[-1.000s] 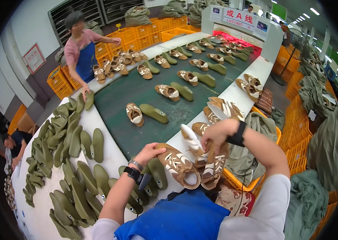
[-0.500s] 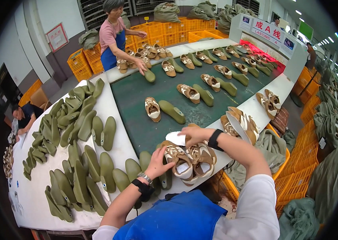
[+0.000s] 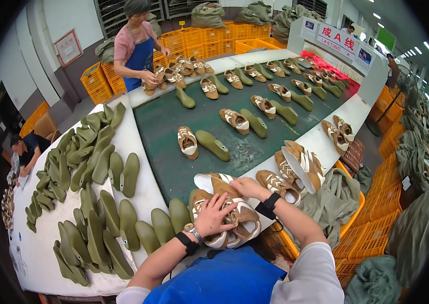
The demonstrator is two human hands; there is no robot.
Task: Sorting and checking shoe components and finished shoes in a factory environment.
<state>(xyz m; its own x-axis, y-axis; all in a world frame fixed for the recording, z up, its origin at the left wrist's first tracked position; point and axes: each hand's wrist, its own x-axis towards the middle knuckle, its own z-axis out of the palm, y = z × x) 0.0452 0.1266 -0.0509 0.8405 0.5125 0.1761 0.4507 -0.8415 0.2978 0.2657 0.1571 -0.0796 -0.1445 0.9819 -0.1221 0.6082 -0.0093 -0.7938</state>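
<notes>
Several tan-and-white shoe uppers [image 3: 229,215] sit bunched at the near edge of the green conveyor belt [image 3: 166,126], right below us. We press our left hand [image 3: 213,214] flat over the pile, fingers spread wide, while our right hand [image 3: 247,187] curls around the upper at the pile's far side. By our judgement much is left: more uppers [image 3: 295,167] wait just beside on the white ledge [image 3: 321,139], and many olive shoe lasts [image 3: 123,223] lie unpaired on the table to our left. Farther up the belt, paired uppers and lasts [image 3: 199,143] already ride in rows toward another worker [image 3: 136,48].
</notes>
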